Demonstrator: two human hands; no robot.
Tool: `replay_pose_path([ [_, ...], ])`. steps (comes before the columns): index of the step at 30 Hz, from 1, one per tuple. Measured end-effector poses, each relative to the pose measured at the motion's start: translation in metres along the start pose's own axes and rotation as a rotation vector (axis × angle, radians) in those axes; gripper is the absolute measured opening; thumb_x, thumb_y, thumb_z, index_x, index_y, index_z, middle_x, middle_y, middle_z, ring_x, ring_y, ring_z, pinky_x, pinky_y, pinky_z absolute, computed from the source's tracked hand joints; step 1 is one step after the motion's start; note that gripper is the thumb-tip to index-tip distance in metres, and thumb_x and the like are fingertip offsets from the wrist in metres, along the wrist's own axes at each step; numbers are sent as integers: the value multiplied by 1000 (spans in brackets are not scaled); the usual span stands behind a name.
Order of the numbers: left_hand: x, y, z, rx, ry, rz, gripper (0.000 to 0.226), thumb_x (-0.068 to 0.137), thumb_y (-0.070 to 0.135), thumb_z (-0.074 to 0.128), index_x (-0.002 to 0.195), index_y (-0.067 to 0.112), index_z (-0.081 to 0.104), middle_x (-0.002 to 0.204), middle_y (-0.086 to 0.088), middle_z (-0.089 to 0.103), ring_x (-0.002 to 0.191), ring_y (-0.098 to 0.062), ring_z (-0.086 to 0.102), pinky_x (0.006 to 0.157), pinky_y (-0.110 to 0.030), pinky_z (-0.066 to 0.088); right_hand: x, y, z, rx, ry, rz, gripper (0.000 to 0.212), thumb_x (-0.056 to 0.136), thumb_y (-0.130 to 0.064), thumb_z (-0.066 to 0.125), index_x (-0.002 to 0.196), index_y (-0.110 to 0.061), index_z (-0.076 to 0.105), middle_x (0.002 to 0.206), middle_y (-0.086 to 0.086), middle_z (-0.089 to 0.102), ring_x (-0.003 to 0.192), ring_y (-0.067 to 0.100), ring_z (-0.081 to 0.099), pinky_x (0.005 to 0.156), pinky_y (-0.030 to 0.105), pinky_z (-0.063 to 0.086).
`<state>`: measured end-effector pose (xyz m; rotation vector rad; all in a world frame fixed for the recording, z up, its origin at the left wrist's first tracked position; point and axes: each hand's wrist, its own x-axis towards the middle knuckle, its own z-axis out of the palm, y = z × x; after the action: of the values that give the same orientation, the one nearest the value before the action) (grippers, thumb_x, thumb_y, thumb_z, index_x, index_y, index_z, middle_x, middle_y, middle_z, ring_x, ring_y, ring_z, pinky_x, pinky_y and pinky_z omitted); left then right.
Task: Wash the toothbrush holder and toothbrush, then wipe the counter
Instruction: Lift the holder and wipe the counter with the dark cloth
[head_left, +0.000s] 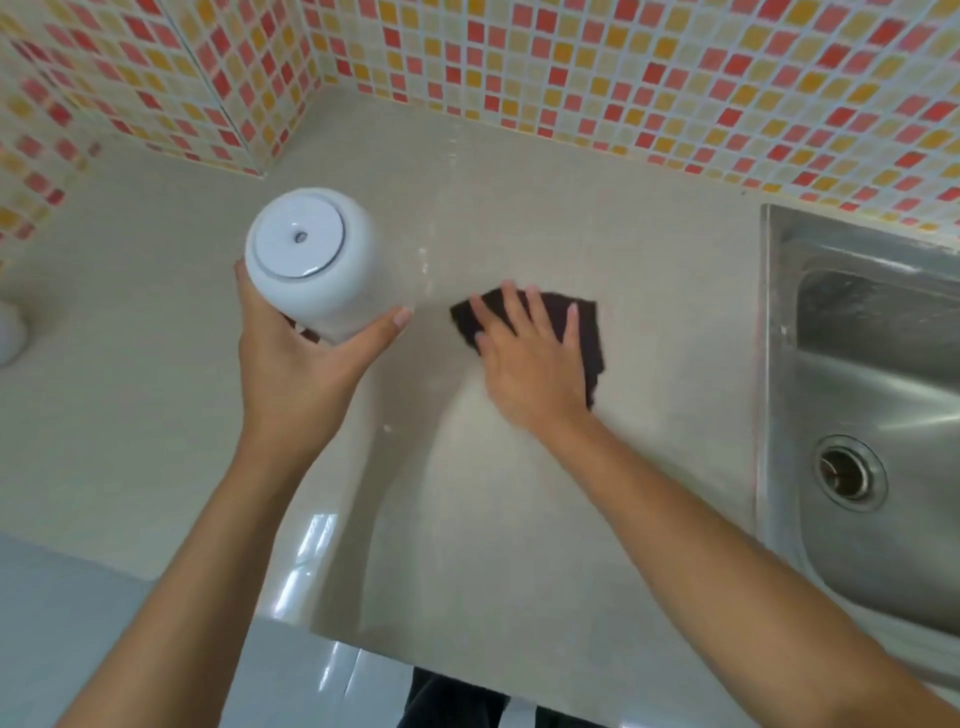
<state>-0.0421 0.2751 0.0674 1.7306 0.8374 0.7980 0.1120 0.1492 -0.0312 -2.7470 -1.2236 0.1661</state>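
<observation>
The left hand (296, 358) has its grip wrapped around the white toothbrush holder (317, 265), lifted above the counter (519, 519) toward its back left corner, while the right hand (530, 364) presses flat, fingers spread, on a dark cloth (587, 332) mid-counter, near the sink (872, 395) edge.

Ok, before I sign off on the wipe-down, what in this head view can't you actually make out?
- Toothbrush: not in view anywhere.
- White holder in the left hand: only its base faces the camera; its opening is turned away.
- Dark cloth: mostly covered by the flat right hand.
- White object: cut off by the left edge.
- Sink: right part cut off; no tap visible.
</observation>
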Motion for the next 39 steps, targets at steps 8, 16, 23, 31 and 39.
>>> replay_pose_path([
  [8, 3, -3, -2, 0, -20, -7, 89, 69, 21, 88, 141, 20, 36, 134, 9, 55, 118, 0, 57, 93, -15, 50, -69, -26, 13, 24, 60, 175, 51, 100, -41, 24, 150, -32, 22, 160, 7, 15, 147, 27, 12, 115, 57, 10],
  [16, 20, -2, 16, -23, -61, 3, 88, 69, 19, 88, 142, 17, 37, 133, 9, 57, 116, 3, 57, 87, -9, 48, -23, -5, 4, 2, 53, 179, 50, 98, -46, 26, 147, -40, 25, 159, 7, 18, 146, 29, 15, 113, 61, 9],
  [23, 26, -11, 7, 5, -81, 27, 88, 72, 18, 87, 142, 8, 36, 137, -4, 55, 122, -8, 57, 99, -28, 52, 100, 28, 5, 52, 39, 365, 51, 101, -42, 17, 151, -35, 13, 161, 8, 5, 147, 27, 2, 115, 56, -2],
  [31, 37, -5, 1, 63, -88, 34, 92, 68, 27, 89, 143, 24, 35, 135, 14, 53, 123, 0, 53, 101, -30, 50, -152, -107, 18, 101, -41, 15, 55, 94, -48, 34, 148, -37, 25, 159, 11, 17, 146, 32, 16, 110, 64, 14],
  [39, 46, -10, -7, 54, -73, 45, 89, 69, 27, 88, 142, 14, 38, 133, 5, 58, 119, -2, 58, 100, -29, 51, 127, 20, -5, 62, -7, 275, 52, 100, -45, 17, 151, -34, 15, 161, 7, 6, 147, 29, 2, 114, 60, -2],
])
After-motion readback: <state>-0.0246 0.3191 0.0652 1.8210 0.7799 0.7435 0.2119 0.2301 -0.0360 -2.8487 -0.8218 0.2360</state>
